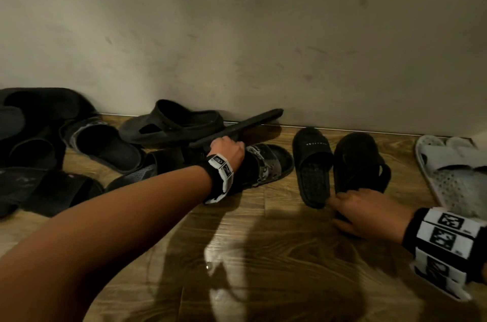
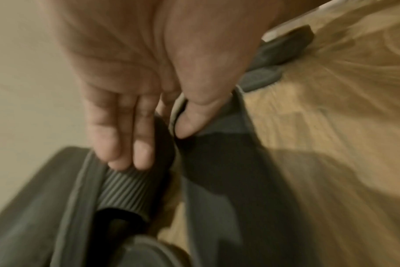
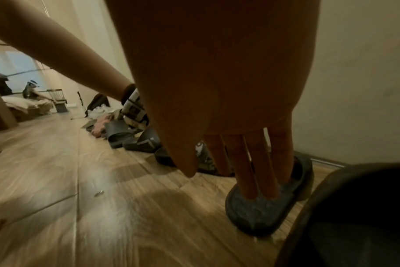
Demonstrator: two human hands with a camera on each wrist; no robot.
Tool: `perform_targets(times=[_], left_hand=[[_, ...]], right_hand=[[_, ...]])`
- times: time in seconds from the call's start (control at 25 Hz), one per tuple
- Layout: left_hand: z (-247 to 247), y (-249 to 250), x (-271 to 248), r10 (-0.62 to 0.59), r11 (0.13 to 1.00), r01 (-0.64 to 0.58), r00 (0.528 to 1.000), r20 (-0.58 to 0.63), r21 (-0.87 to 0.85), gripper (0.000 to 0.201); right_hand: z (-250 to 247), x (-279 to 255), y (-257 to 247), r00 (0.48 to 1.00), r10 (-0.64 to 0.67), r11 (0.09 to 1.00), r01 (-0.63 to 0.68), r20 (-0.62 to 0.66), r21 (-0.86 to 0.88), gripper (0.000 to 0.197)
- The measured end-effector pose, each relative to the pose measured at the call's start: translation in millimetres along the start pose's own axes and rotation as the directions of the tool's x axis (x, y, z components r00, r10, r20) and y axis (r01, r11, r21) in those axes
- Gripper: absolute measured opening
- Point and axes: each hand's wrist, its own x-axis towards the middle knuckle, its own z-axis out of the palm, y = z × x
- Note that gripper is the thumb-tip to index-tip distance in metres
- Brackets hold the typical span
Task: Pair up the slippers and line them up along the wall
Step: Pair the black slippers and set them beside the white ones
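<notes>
Gripping a flat black slipper (image 1: 237, 126) tilted off the floor, left hand (image 1: 228, 149); right hand (image 1: 366, 212) loose-fingered on a black slide (image 1: 312, 163).

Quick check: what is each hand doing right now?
Left hand: pinching a black slipper, lifted at an angle.
Right hand: open, fingers straight, touching a dark slipper.

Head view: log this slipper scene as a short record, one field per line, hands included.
left hand: grips a flat black slipper, lifted and tilted, its far end at the wall
right hand: open, fingers at the heels of two black slippers
placed slippers: left one and right one side by side, toes to the wall
white slipper: far right, by the wall
unsorted pile: dark slippers at left
patterned slipper: under the left hand
floor: wood
</notes>
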Motion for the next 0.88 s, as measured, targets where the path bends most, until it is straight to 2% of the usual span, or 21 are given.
perform_targets(times=[0.16, 0.24, 0.32, 0.48, 0.56, 0.72, 0.88], left_hand=[[-34, -28, 7, -0.056, 0.993, 0.035, 0.981, -0.188, -0.111, 0.028], [-47, -47, 7, -0.096, 0.981, 0.056, 0.971, -0.219, -0.184, 0.032], [-55, -61, 6, -0.117, 0.956, 0.062, 0.977, -0.18, -0.287, 0.035], [-61, -71, 4, -0.017, 0.887, -0.008, 0.999, -0.051, -0.461, 0.048], [-54, -83, -2, -0.023, 0.869, 0.034, 0.999, 0.029, -0.493, 0.057], [-26, -126, -31, -0.091, 0.912, 0.114, 0.993, 0.077, -0.395, 0.036], [21, -170, -73, -0.165, 0.937, 0.23, 0.955, 0.246, -0.262, 0.031]], right_hand=[[12, -7, 6, 0.998, -0.029, 1.0, 0.029, 0.053, -0.004, 0.047], [16, -10, 10, 0.997, -0.029, 1.0, 0.029, 0.064, 0.008, 0.047], [19, -12, 11, 0.997, -0.019, 1.0, 0.019, 0.078, 0.009, 0.048], [21, -13, 12, 0.998, -0.009, 1.0, 0.008, 0.064, 0.016, 0.048], [20, -13, 9, 0.998, -0.018, 1.0, 0.017, 0.057, 0.016, 0.047], [23, -10, 0, 0.997, -0.052, 0.998, 0.049, 0.064, 0.043, 0.048], [27, 2, -9, 0.994, -0.073, 0.997, 0.071, 0.08, 0.023, 0.056]])
